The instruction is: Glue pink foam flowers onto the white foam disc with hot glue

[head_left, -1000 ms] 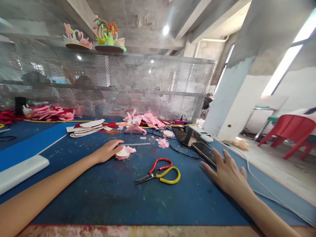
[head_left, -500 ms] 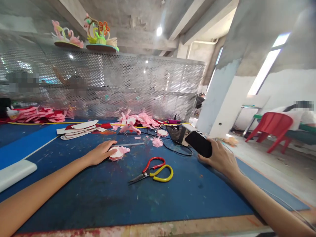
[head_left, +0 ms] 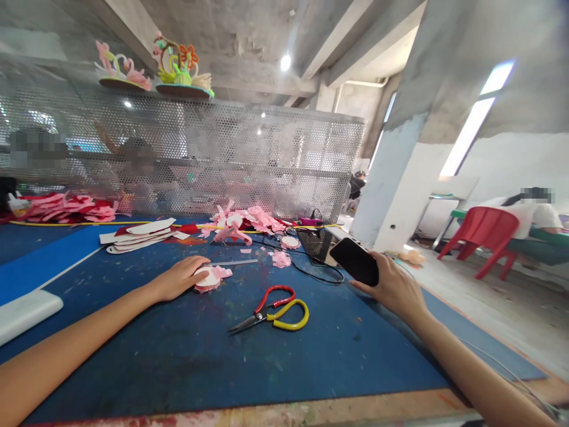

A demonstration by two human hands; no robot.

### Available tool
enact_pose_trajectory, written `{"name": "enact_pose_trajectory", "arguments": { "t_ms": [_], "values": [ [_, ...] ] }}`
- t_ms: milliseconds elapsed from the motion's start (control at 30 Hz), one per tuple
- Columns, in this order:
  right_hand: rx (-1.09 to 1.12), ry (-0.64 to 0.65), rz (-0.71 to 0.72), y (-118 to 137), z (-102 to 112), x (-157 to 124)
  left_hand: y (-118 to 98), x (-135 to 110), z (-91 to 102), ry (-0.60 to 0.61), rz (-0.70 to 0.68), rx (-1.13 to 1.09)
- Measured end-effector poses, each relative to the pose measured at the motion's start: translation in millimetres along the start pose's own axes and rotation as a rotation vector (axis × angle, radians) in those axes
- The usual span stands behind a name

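Observation:
My left hand (head_left: 184,277) rests on the table, closed on the edge of a round white piece with pink frilled material (head_left: 212,277). A thin grey strip (head_left: 235,262) lies just beyond it. In my right hand (head_left: 395,283) is a smartphone (head_left: 355,261) with a dark screen, held tilted at the right side of the table. Between the two hands lie scissors (head_left: 271,309) with one red and one yellow handle, blades pointing left. A pink glue gun (head_left: 233,233) lies farther back, near a small pink frilly piece (head_left: 281,259).
Pink pieces (head_left: 260,219) are heaped by the perforated metal screen (head_left: 267,142). White cut shapes (head_left: 144,236) are stacked at the back left, a white block (head_left: 29,314) at the left. A black cable (head_left: 322,279) curls near the phone. Beyond stands a red chair (head_left: 480,234) with a seated person.
The whole view has shifted slightly, with the table things sitting a little farther left. Both hands keep the same holds.

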State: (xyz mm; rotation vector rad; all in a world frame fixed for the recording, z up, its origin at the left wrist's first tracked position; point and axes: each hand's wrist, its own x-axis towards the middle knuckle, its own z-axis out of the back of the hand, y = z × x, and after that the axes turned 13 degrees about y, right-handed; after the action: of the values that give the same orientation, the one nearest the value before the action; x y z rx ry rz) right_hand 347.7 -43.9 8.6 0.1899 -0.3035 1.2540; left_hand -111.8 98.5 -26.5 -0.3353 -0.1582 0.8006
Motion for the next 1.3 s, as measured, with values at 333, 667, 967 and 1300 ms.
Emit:
{"name": "enact_pose_trajectory", "arguments": {
  "t_ms": [333,667,967,1300],
  "values": [
    [0.758,0.286,0.22,-61.2,-14.6,19.9,3.2,2.0,-1.1,0.039,0.017,0.008],
    [0.89,0.282,0.195,-50.7,-3.9,8.8,7.6,3.7,-3.4,0.046,0.014,0.006],
    [0.829,0.165,0.242,-44.4,-2.0,11.1,8.6,4.0,-4.9,0.035,0.028,0.021],
    [0.74,0.161,0.248,-41.1,1.3,9.5,5.3,1.7,-4.0,0.042,-0.003,0.051]
  ]
}}
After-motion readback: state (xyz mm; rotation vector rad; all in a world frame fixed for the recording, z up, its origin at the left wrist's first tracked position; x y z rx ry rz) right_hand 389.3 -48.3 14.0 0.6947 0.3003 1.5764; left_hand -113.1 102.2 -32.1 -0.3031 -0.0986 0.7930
